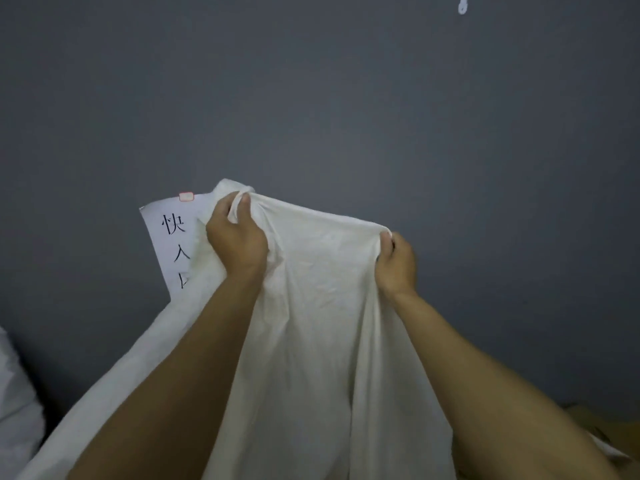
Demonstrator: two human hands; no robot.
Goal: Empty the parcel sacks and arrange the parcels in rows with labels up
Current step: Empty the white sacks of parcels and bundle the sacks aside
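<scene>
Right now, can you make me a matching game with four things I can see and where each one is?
Things:
1. left hand
2. right hand
3. paper sign
4. small white hook

Places:
A. high up on the grey wall
B. gripping the white sack at its higher corner
C. partly hidden behind the sack's left edge
D. gripping the sack's lower corner

Pairs: 1-B, 2-D, 3-C, 4-A
</scene>
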